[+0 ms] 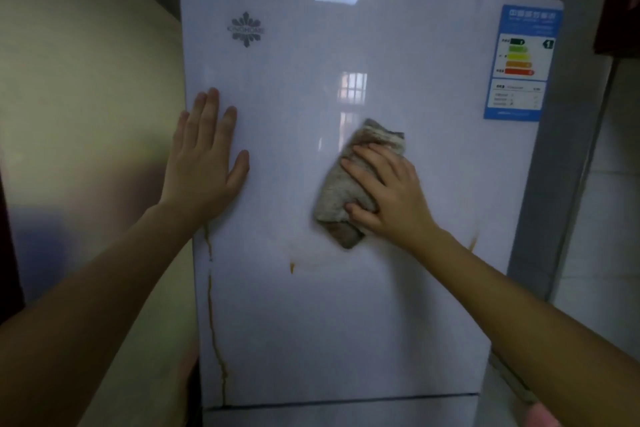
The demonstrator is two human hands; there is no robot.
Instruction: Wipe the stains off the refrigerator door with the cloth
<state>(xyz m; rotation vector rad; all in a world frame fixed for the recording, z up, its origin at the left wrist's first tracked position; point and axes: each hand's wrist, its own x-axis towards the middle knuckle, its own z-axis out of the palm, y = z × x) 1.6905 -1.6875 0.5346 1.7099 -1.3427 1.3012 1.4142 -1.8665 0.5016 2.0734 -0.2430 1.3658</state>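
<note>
The white glossy refrigerator door [346, 322] fills the middle of the head view. My right hand [388, 191] presses a folded grey-brown cloth [341, 189] flat against the door's centre, fingers on top and thumb under its lower edge. My left hand [204, 159] lies flat on the door near its left edge, fingers spread, holding nothing. An orange-brown drip stain [215, 322] runs down the left side of the door. A small orange spot [292, 267] sits below the cloth, and another orange streak [473, 242] shows beside my right forearm.
A blue energy label [521, 62] is stuck at the door's upper right and a grey logo [246, 29] at the upper left. A beige wall [86, 114] stands left of the fridge, tiled wall [602, 218] to the right. A lower door seam [346, 404] crosses the bottom.
</note>
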